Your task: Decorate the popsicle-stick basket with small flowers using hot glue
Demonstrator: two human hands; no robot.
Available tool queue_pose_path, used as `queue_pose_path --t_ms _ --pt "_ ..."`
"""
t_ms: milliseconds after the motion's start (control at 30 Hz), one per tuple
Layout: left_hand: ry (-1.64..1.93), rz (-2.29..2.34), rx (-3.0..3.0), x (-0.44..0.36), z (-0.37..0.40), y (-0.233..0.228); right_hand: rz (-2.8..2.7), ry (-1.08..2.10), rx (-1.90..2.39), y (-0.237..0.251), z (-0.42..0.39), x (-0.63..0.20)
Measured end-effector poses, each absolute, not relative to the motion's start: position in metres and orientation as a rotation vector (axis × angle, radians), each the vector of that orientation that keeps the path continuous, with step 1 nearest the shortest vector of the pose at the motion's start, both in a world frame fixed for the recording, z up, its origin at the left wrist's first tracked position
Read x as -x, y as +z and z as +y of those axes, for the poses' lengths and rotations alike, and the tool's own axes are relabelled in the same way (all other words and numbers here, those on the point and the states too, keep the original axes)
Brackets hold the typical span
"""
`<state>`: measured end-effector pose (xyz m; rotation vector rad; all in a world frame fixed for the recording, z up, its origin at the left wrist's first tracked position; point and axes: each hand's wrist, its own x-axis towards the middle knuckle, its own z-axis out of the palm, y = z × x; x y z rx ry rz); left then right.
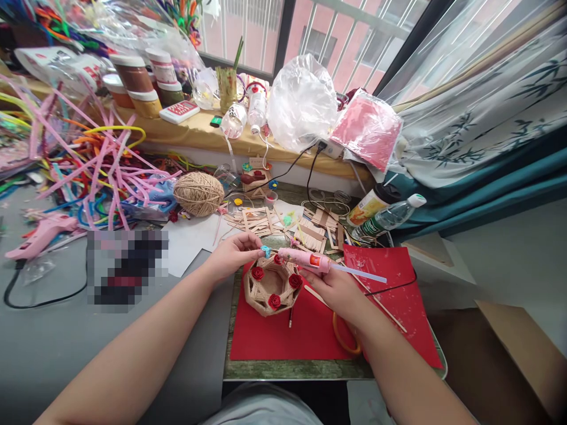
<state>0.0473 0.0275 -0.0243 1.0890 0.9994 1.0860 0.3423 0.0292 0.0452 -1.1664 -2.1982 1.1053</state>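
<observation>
- Gently, my left hand (234, 252) side-pinches the likely soft blue piece (266, 251) near the red sheet's (266, 341) far edge.
- My right hand (333, 290) clasps the stiff-looking glue gun (301, 259).

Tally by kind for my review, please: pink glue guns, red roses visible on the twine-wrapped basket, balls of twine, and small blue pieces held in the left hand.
Pink glue guns: 2
Visible red roses: 4
Ball of twine: 1
Small blue piece in the left hand: 1
Total: 8
</observation>
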Motion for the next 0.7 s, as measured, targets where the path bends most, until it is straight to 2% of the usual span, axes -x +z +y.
queue_pose_path --t_ms 700 --pt "1.084 0.993 -1.088 -0.0465 0.0280 -0.0236 -2.174 1.168 1.187 0.0444 0.0267 -0.3423"
